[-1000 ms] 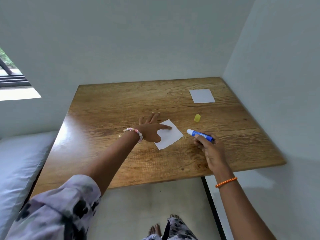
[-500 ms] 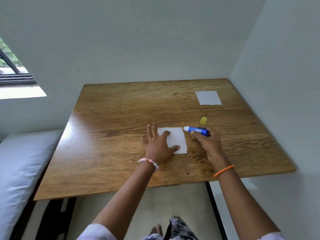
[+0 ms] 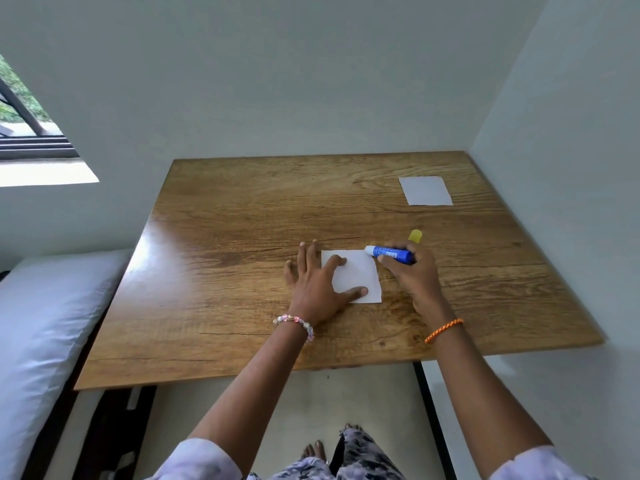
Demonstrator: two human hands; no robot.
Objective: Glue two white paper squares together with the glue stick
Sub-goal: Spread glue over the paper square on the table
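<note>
A white paper square lies flat in the middle of the wooden table. My left hand rests spread on the square's left part, index finger and thumb pressing it down. My right hand grips a blue glue stick lying nearly level; its white tip sits at the square's upper right corner. The stick's yellow cap lies on the table just behind my right hand. A second white paper square lies at the far right of the table.
Walls close off the table at the back and right. A white cushion lies to the left of the table, below a window. My feet show under the near table edge.
My left hand turned the square straight and now lies flat on it. My right hand brought the glue stick left, from beside the paper to its upper right corner.
</note>
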